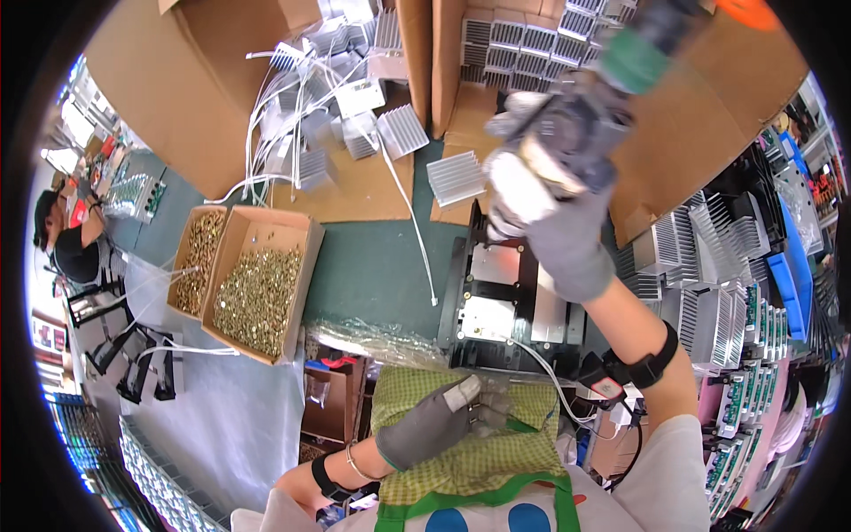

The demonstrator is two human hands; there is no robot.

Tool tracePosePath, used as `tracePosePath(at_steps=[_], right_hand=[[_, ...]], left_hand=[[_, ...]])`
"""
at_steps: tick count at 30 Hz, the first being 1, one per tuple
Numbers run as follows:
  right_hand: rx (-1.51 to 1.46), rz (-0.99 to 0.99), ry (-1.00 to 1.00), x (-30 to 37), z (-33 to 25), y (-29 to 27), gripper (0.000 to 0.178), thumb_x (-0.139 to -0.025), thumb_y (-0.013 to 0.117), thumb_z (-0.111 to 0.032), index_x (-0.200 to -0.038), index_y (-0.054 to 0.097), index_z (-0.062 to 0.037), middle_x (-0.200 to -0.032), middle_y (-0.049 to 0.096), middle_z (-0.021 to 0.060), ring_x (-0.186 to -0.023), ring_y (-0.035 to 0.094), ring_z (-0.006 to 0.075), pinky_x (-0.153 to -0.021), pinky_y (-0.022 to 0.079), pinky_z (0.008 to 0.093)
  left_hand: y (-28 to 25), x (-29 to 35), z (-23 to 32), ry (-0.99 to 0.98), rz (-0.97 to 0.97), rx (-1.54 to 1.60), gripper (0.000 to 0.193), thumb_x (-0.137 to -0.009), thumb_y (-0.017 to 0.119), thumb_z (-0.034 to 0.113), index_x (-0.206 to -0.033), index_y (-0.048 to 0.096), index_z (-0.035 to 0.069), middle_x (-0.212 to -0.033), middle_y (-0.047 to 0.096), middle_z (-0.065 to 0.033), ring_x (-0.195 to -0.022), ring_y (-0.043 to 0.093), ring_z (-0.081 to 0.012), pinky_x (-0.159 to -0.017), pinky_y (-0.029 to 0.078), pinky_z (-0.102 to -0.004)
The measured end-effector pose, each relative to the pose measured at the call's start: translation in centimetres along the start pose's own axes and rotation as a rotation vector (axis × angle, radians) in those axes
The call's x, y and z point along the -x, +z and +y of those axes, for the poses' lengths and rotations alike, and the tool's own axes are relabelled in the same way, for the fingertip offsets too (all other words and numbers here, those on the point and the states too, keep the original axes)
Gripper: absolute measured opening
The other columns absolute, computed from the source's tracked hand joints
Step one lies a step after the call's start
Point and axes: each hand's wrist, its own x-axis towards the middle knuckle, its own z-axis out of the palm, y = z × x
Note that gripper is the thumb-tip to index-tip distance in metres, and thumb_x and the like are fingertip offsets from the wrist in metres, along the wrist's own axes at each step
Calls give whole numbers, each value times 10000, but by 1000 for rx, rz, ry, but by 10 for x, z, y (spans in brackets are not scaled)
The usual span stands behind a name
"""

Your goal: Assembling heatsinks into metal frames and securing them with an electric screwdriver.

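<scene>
My right hand (572, 235), in a grey glove, is closed round a dark power screwdriver (576, 124) with a green section at its upper end. Motion blurs both the tool and the fingers. They are above a black fixture (454, 324) that holds flat silver plates (490, 317) with screw holes. A white cable (542, 359) runs from the fixture's near edge. My left hand (434, 421), also gloved, is in front of the green checked apron (403, 395), its fingers curled together. Whatever lies between those fingertips is too small to tell.
Two cardboard boxes of small brass-coloured screws (257, 297) stand left of the fixture. Beyond are finned heat sinks with white cables (341, 115), a loose heat sink (456, 177) and a carton of stacked heat sinks (523, 44). More heat sinks (709, 319) are at right. Another person (75, 239) sits far left.
</scene>
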Motion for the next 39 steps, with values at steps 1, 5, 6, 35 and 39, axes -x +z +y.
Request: tracePosePath(at_steps=[1,5,6,35,39], right_hand=[[174,-9,-134,-5,10,-1,329,-703,726,-27,-995,575,-28,-879,625,17,-772,586,76,-695,496,241],[301,-3,-40,-9,19,-3,267,-706,723,-58,-922,569,-29,-823,620,17,-715,571,72,-651,483,241],[287,-12,-21,-9,19,-2,272,-704,723,-62,-923,565,-30,-819,617,17,-714,570,73,-654,482,241],[653,56,-27,-24,-25,-109,390,-819,613,19,-1180,496,-73,-746,503,3,-490,408,76,-427,341,277],[1037,130,81,2,-28,-128,343,-790,689,-121,-1089,554,-21,-838,590,36,-687,566,136,-606,475,308]], left_hand=[[0,0,1,2,8,6,474,-943,441,403,-1255,461,46,-1065,535,-53,-889,516,-157,-786,418,-306],[-4,-2,3,18,66,-49,469,-928,457,433,-1202,493,54,-1017,533,-45,-839,499,-150,-760,413,-296],[-6,-3,4,2,92,-53,471,-924,458,445,-1178,504,51,-1001,536,-45,-829,500,-149,-751,412,-293],[-36,99,66,725,617,-736,529,-902,464,508,-1105,555,28,-795,554,10,-655,471,-74,-544,367,-202],[-97,131,119,927,1064,-1260,344,-927,518,341,-1114,584,60,-977,614,-49,-886,587,-174,-767,465,-296]])
